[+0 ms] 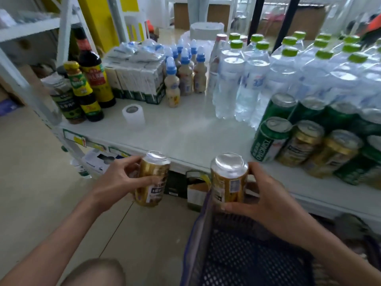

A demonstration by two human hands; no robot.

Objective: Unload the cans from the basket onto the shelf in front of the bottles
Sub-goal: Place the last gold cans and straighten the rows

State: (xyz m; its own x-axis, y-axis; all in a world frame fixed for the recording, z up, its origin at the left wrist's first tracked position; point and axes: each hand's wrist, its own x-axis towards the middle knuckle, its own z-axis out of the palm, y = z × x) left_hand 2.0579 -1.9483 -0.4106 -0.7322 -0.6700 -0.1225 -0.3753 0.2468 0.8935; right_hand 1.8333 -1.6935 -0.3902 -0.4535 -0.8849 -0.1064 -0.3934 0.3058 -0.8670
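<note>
Lowest in the frame, a bare knee (97,271) sits at bottom left and the dark mesh basket (247,254) at bottom right. Over the basket's upper-left corner the right hand (268,201) grips the right can (228,180), gold and upright, with the thumb curled across its lower front and the fingers wrapped round its far side. Left of it and apart, the left hand (115,180) grips the left can (152,180), also gold, with fingers and thumb curled round its side. This can hangs over the floor, level with the shelf edge. The white shelf (185,129) fills mid-frame. At its right a green can (270,139) and gold cans (303,143) stand in a front row. More green cans stand behind them, right against the green-capped water bottles (253,79). Toward upper left stand blue-capped small bottles (185,73), a wrapped pack of cartons (136,79), sauce bottles (92,79) and, nearer the edge, a white roll (133,116).
</note>
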